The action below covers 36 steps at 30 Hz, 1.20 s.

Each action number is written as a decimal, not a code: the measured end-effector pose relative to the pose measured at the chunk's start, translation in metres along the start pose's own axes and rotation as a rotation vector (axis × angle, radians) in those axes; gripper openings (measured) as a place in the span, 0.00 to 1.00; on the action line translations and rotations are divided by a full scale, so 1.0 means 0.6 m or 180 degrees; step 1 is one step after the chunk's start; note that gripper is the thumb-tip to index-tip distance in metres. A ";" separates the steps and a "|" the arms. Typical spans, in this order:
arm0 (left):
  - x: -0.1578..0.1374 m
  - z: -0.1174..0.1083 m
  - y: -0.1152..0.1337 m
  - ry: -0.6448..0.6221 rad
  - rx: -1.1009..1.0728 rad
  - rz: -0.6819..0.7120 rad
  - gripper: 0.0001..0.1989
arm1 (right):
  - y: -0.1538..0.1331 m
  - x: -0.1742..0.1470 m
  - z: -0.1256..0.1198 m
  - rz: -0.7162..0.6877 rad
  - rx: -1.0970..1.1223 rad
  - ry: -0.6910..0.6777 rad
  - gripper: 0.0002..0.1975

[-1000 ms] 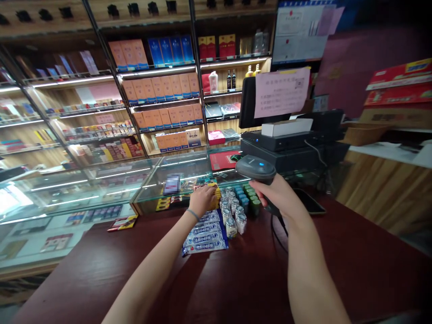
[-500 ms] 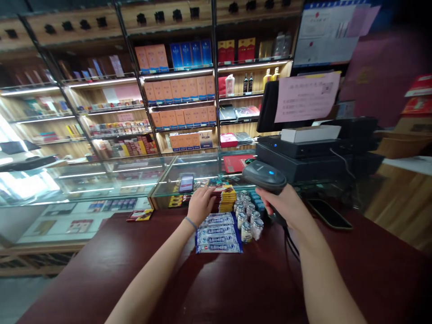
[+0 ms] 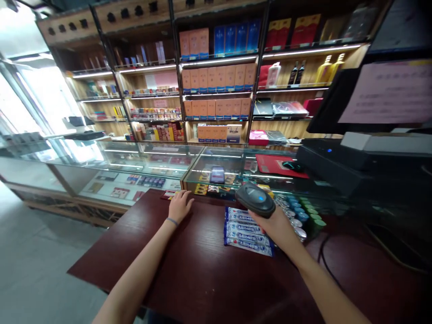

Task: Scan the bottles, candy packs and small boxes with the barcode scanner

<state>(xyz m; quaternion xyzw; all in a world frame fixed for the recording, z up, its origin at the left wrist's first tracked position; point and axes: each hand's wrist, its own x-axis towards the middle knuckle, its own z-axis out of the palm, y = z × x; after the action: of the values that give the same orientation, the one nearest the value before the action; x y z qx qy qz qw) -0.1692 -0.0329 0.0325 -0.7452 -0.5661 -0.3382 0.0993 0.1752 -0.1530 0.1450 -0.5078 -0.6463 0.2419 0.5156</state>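
My right hand (image 3: 275,227) grips a dark barcode scanner (image 3: 255,200) with a blue light, held above a row of blue-and-white candy bars (image 3: 246,231) on the dark red counter (image 3: 202,265). My left hand (image 3: 179,205) rests flat on the counter, fingers spread, holding nothing, beside a small red-and-yellow packet (image 3: 168,195) at the counter's far edge. Small jars with blue and green lids (image 3: 303,218) stand to the right of the scanner.
A glass display case (image 3: 151,164) runs behind the counter with a phone (image 3: 217,174) lying on it. A register unit (image 3: 337,157) and monitor with a pink note (image 3: 388,92) stand at the right. Shelves of boxes (image 3: 216,76) fill the back wall. A black cable (image 3: 324,256) trails right.
The view has swung left. My left hand left the stacked packets and slid left onto the bare counter. My right hand brought the scanner down over the candy bars.
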 end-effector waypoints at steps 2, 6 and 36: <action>-0.003 0.002 -0.030 -0.0107 0.0141 -0.0125 0.20 | 0.011 -0.004 0.028 -0.0062 -0.0079 -0.0133 0.13; -0.008 0.010 -0.069 -0.0378 0.0478 -0.0441 0.23 | 0.033 -0.013 0.076 -0.0076 -0.0141 -0.0363 0.14; -0.008 -0.027 -0.006 -0.1556 0.0806 -0.0161 0.15 | 0.069 -0.015 0.098 0.0240 -0.0255 -0.0555 0.21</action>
<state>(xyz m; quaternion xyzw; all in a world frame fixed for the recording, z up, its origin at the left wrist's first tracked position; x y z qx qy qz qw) -0.1794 -0.0440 0.0409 -0.7719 -0.6295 -0.0773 0.0437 0.1380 -0.1336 0.0860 -0.5291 -0.6783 0.2784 0.4272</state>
